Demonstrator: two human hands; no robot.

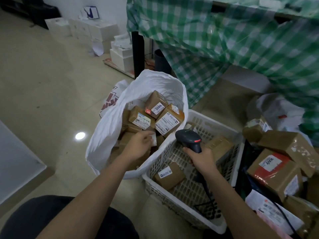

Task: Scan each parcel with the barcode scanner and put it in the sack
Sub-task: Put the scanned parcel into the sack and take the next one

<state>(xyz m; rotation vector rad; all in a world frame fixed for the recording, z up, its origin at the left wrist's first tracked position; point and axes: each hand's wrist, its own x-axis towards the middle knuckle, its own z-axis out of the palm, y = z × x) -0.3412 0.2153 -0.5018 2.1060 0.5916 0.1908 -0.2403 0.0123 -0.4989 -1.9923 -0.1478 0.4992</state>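
— Where's the barcode scanner (189, 138) pointing?
— Its head aims toward ten o'clock, at the sack (110, 125); the long axis runs from the handle at five o'clock up to the head. The right hand (200, 158) has its fingers clenched round the handle, over the white basket (203, 219).
— And the left hand (138, 145)?
— Inside the sack's mouth, fingers loosely curled on a small white-labelled parcel (154, 140) atop the brown boxes; whether it is gripped I cannot tell.
— Surroundings?
— Glossy tiled floor (43, 83), open at nine o'clock. A green checked cloth (241, 40) hangs at one o'clock. More parcels (279, 168) crowd the three o'clock edge; one box (170, 176) lies in the basket
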